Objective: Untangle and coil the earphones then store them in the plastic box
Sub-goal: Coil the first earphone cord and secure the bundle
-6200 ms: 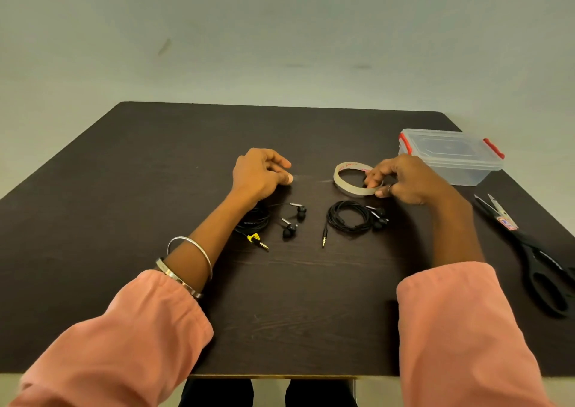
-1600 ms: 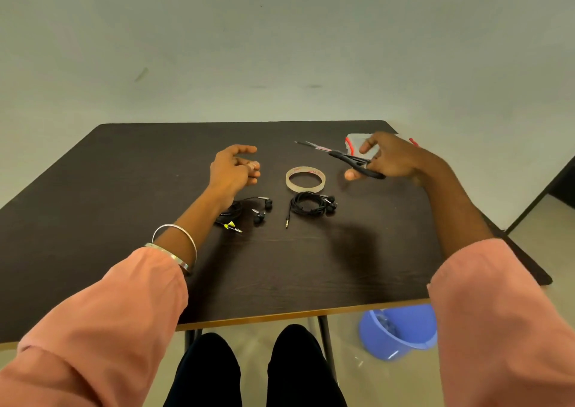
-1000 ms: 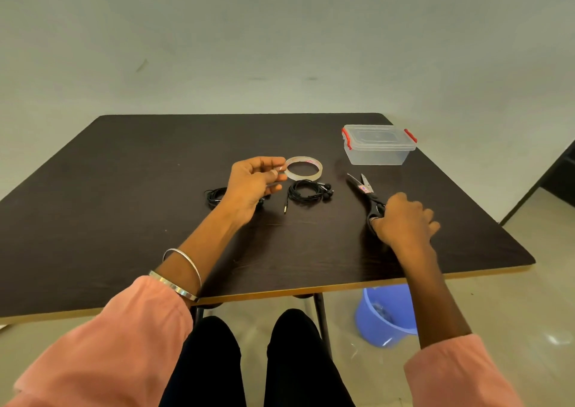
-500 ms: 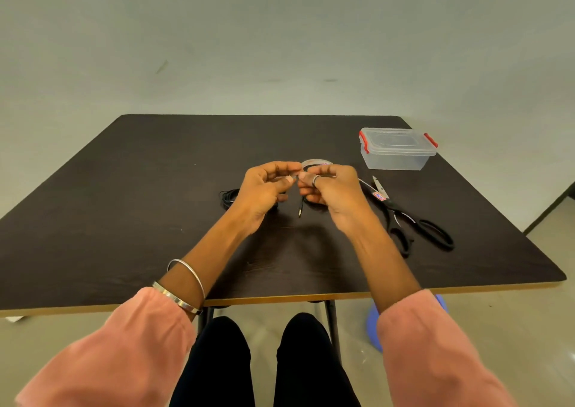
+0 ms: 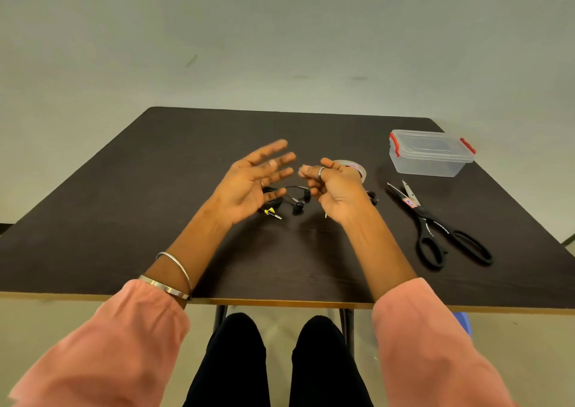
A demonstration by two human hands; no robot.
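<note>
From the head view, the left hand (image 5: 249, 185) hovers open, fingers spread. The right hand (image 5: 334, 188) is curled, seemingly pinching a scrap of tape. The earphones (image 5: 294, 199) lie just beneath both, nearer the left; the plastic box (image 5: 431, 154) sits closed beyond the right.

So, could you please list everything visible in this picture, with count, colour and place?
Dark wooden table: one, dark brown, fills the middle.
Black wired earphones: two sets, black, mid-table, partly behind the hands; one has a yellow-marked plug.
Roll of clear tape: one, pale, behind the right hand.
Clear plastic box with red clips: one, lid on, far right.
Black-handled scissors: one, right side.
Blue bucket: one, under the table edge.
Left hand: fingers spread, empty.
Right hand: fingers curled, pinching something too small to identify.
</note>
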